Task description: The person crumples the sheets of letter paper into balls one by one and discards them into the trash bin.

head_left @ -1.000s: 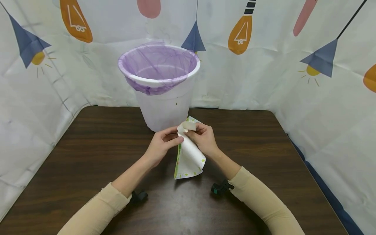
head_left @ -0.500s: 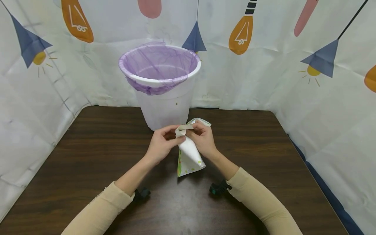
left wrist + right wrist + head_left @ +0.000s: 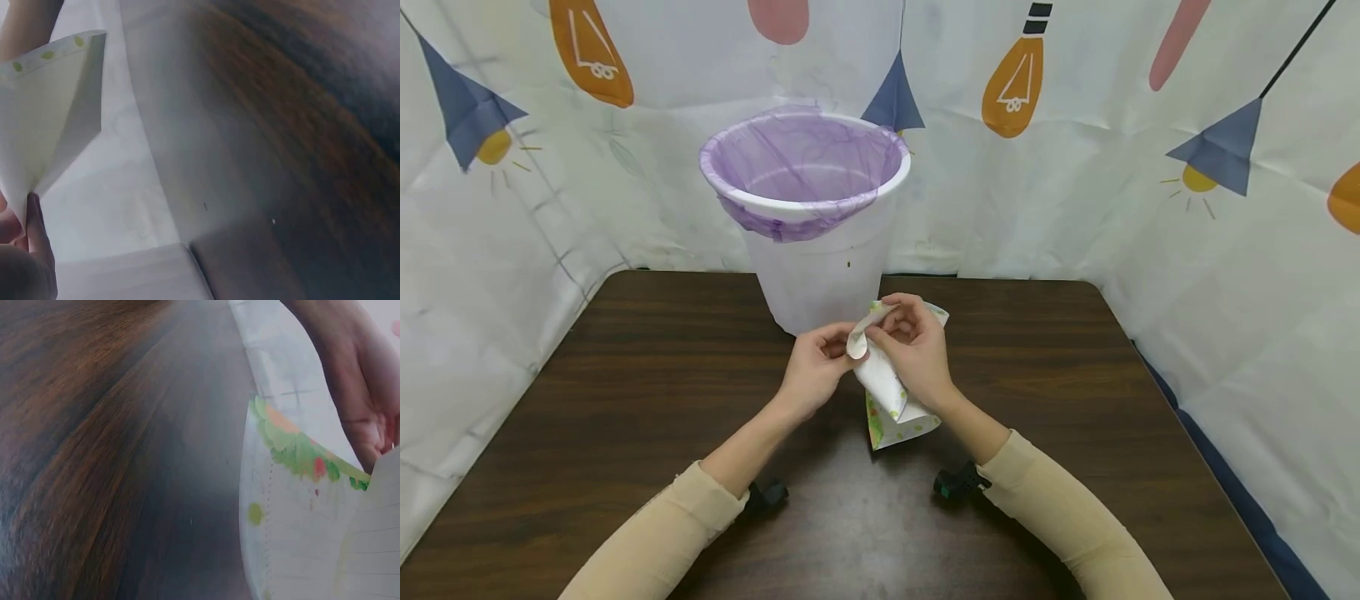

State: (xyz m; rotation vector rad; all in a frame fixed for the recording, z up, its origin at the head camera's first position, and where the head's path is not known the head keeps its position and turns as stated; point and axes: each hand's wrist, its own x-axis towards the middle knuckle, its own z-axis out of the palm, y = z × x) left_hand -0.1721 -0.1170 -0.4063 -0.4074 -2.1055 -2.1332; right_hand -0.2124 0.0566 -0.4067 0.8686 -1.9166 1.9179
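In the head view, a sheet of lined paper [image 3: 880, 379], white with a green leafy border, is bent and partly rolled between my hands above the table. My left hand [image 3: 814, 367] pinches its left edge between thumb and fingers. My right hand [image 3: 919, 346] pinches the upper part, where a narrow strip curls over toward the left. The paper's lower end fans out below the hands in two overlapping layers. In the left wrist view the paper [image 3: 44, 119] narrows to a point at the fingers. Printed lines show on the paper [image 3: 306, 531] in the right wrist view.
A white bin [image 3: 820, 275] with a purple bag liner [image 3: 805, 158] stands at the table's back, just beyond my hands. The dark wooden table [image 3: 647, 400] extends around. A patterned white cloth [image 3: 1075, 208] hangs behind and at both sides.
The curled strip at the top has turned more upright as my right hand rose slightly. The paper's lower end has shifted right, and a rolled layer now overlaps it.
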